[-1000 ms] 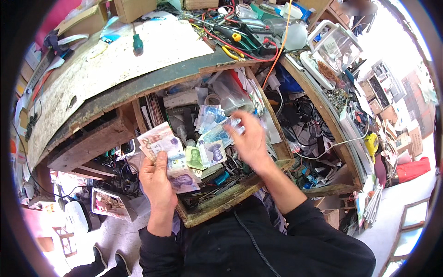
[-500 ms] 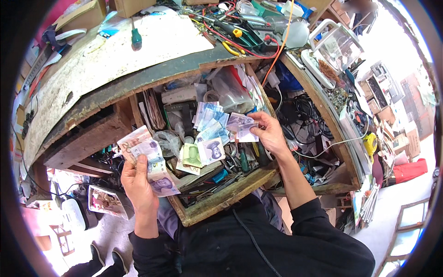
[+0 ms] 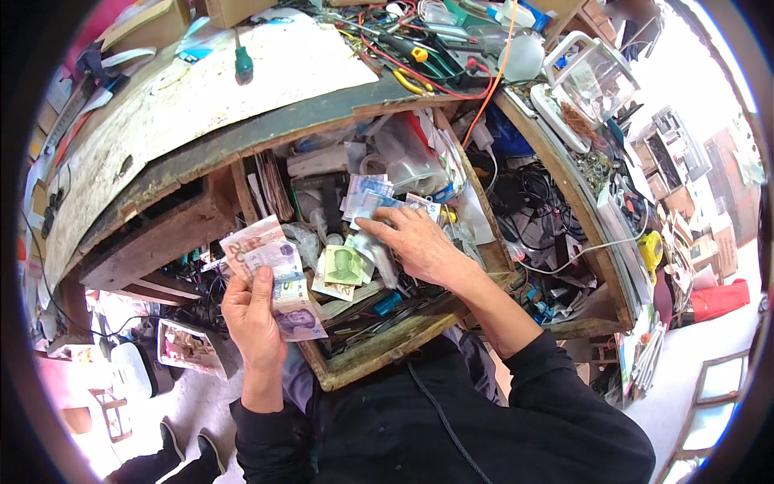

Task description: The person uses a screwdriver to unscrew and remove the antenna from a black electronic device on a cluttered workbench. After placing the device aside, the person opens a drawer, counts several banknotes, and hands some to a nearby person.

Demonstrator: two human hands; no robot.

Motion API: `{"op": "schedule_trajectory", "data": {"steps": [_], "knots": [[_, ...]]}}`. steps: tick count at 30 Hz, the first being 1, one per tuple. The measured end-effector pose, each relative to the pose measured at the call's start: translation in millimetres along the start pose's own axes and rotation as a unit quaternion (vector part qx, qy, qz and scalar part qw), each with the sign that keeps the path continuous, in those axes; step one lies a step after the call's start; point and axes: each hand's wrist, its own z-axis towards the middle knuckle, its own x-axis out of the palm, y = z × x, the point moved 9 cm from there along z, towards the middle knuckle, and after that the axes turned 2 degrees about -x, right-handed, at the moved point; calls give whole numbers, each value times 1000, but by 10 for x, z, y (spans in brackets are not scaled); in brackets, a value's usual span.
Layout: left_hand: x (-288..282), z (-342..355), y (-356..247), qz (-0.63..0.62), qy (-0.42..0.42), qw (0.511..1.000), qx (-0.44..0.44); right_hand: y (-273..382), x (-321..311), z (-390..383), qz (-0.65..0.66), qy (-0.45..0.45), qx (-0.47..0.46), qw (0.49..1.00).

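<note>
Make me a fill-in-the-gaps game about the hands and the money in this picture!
1. The left hand holds a fan of ____.
2. The right hand reaches into an open wooden ____.
3. The single note lying by the right hand is coloured ____.
4. The screwdriver on the worktop has a ____ handle.

Missing words: banknotes, drawer, green, green

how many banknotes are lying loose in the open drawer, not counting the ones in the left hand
3 that show: a green note mid-drawer, a bluish note farther back, and a pale note beside the right hand, whose fingers lie over the bluish one. More may be hidden under the clutter.
</note>
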Motion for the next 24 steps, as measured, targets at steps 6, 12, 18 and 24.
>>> {"op": "schedule_trajectory", "data": {"steps": [6, 12, 18, 24], "knots": [[-233, -60, -79, 4, -31, 999, 15, -277, 90, -331, 34, 90, 56, 994], [-195, -32, -52, 15, -20, 1000, 5, -539, -144, -596, 37, 22, 120, 992], [-148, -20, -38, 24, -10, 1000, 9, -710, -276, -658, 124, -46, 213, 968], [-177, -41, -49, 27, -10, 999, 13, -966, -309, -813, 275, -84, 318, 904]]}}
